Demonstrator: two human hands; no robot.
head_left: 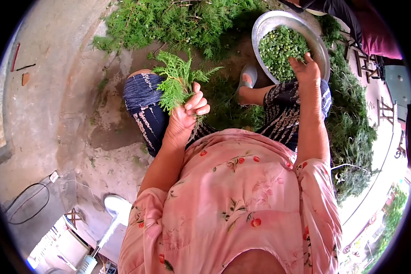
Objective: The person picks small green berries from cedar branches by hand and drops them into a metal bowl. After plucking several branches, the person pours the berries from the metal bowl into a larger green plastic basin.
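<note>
The left hand is closed tight round the stem of a sprig, held up over the knee. The right hand lies palm down, fingers loosely spread, at the near rim of the bowl of buds, with nothing visibly held. Weight on that rim could tip the bowl, spilling buds into the cuttings on the floor.
</note>
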